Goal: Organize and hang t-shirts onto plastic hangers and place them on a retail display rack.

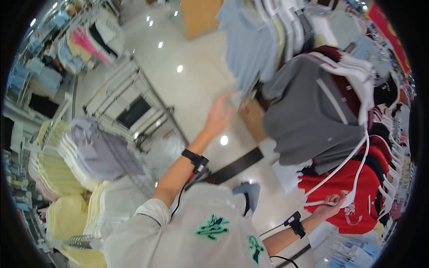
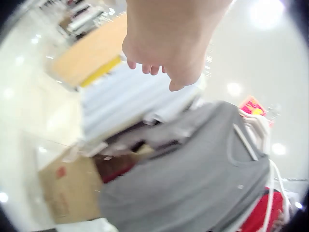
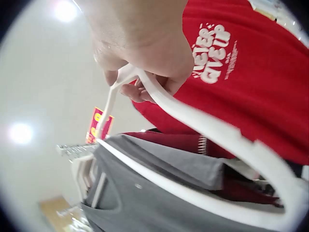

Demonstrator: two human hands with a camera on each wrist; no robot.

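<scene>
The right hand [image 1: 333, 203] grips a bare white hanger [image 3: 212, 121] near its neck, fingers curled round it, in front of a red printed shirt [image 3: 260, 72]. Close by hangs a grey shirt [image 1: 308, 111] on a white hanger, at the front of a row of garments. In the head view the left hand [image 1: 219, 117] is raised over the floor, left of the grey shirt, holding nothing, its fingers relaxed and blurred. The left wrist view shows the same hand [image 2: 166, 53] above the grey shirt [image 2: 188, 179] and a light blue garment [image 2: 135, 96], touching neither.
A wire-frame cart [image 1: 134, 102] stands on the tiled floor at left. Purple [image 1: 103, 149] and yellow [image 1: 67, 214] garments hang at lower left. A cardboard box [image 1: 253, 118] sits beneath the light blue shirts [image 1: 250, 44]. More shirts line the rack at right.
</scene>
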